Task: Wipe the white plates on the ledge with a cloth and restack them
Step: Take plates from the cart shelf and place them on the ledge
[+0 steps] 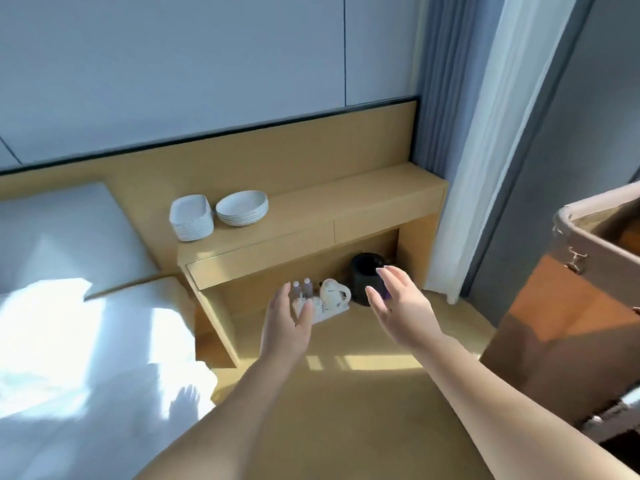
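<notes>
Two stacks of white plates stand on the wooden ledge (pixel 363 199) by the wall: a stack of squarish plates (pixel 191 216) at the left end and a stack of round plates (pixel 242 206) just right of it. My left hand (pixel 287 323) and my right hand (pixel 394 303) are both stretched out in front of me, palms facing each other, fingers straight, holding nothing. Both hands hang well below and in front of the ledge, apart from the plates. No cloth is in view.
Under the ledge on the floor stand a tray (pixel 332 311) with a white kettle (pixel 333 293) and two small bottles (pixel 302 288), and a black bin (pixel 367 282). A bed (pixel 69 323) lies at left, curtains (pixel 485 133) at right, a cart (pixel 588 271) at far right.
</notes>
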The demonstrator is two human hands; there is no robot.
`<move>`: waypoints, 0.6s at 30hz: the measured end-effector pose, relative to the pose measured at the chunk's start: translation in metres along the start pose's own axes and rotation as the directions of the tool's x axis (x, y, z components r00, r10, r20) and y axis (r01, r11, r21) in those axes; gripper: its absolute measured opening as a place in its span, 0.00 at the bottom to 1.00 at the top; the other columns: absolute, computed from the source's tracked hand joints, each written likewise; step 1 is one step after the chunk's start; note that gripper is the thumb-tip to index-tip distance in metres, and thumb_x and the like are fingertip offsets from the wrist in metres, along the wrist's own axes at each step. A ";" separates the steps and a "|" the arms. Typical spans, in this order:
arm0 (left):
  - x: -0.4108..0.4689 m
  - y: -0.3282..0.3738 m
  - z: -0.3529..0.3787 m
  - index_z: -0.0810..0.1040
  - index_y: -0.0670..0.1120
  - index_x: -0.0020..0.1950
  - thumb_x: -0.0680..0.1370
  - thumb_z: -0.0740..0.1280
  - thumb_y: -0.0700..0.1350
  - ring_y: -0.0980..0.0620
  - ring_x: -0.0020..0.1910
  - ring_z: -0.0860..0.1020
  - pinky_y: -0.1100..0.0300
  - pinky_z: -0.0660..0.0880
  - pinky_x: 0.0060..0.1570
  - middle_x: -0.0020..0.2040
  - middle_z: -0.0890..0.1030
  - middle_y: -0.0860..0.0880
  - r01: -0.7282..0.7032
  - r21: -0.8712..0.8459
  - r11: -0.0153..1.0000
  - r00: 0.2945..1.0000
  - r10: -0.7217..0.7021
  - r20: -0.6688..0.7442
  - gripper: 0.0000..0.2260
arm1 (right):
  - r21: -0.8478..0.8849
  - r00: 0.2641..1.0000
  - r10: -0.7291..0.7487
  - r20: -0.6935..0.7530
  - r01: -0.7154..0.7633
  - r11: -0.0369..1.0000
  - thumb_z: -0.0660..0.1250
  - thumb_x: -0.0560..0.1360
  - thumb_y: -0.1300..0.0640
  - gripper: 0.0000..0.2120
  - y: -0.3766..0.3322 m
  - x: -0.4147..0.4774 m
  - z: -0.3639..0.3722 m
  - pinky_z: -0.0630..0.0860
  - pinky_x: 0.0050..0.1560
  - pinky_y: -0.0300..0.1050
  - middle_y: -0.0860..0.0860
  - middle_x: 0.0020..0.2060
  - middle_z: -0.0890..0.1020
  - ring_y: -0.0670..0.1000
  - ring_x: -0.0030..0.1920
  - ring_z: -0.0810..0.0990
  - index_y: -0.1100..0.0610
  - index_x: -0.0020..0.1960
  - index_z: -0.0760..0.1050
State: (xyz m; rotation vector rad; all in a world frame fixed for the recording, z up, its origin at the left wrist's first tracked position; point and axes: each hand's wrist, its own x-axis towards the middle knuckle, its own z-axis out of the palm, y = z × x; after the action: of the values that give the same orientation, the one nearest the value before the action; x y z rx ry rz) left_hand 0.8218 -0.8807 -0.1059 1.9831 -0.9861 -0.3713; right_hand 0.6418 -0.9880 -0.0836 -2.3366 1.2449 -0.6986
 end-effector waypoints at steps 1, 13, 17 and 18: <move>0.007 -0.009 -0.010 0.60 0.47 0.77 0.80 0.61 0.53 0.52 0.73 0.64 0.60 0.63 0.67 0.75 0.64 0.49 0.019 -0.001 1.000 1.000 -0.019 -0.020 0.26 | 0.013 0.999 -0.005 0.035 0.004 1.000 0.58 0.81 0.44 0.25 -0.009 0.009 0.009 0.63 0.68 0.40 0.48 0.73 0.66 0.48 0.71 0.67 0.53 0.75 0.64; 0.130 -0.059 -0.034 0.60 0.46 0.77 0.80 0.61 0.53 0.53 0.73 0.64 0.65 0.59 0.64 0.75 0.64 0.50 0.152 0.004 0.988 0.971 -0.149 -0.186 0.27 | 0.068 0.967 -0.165 0.196 0.155 0.986 0.59 0.80 0.43 0.26 -0.039 0.154 0.093 0.69 0.63 0.43 0.49 0.73 0.66 0.51 0.68 0.70 0.54 0.74 0.65; 0.196 -0.060 -0.024 0.60 0.45 0.77 0.80 0.61 0.53 0.52 0.74 0.62 0.60 0.60 0.69 0.76 0.63 0.49 0.189 0.005 0.982 0.954 -0.183 -0.236 0.27 | 0.084 0.951 -0.187 0.248 0.171 0.982 0.58 0.81 0.42 0.26 -0.032 0.227 0.108 0.70 0.59 0.41 0.48 0.74 0.64 0.50 0.58 0.78 0.54 0.74 0.64; 0.212 -0.059 -0.022 0.60 0.46 0.77 0.81 0.61 0.53 0.52 0.74 0.62 0.59 0.61 0.69 0.76 0.62 0.49 0.204 0.000 0.979 0.949 -0.198 -0.246 0.27 | 0.087 0.946 -0.191 0.263 0.174 0.981 0.57 0.81 0.42 0.26 -0.031 0.246 0.110 0.70 0.58 0.41 0.48 0.74 0.64 0.50 0.55 0.79 0.54 0.74 0.63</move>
State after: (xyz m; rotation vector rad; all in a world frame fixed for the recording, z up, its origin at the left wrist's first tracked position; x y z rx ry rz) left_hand 1.0007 -1.0106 -0.1184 2.1001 -0.6380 -0.2172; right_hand 0.8451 -1.1674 -0.0953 -2.4181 0.8839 -0.4467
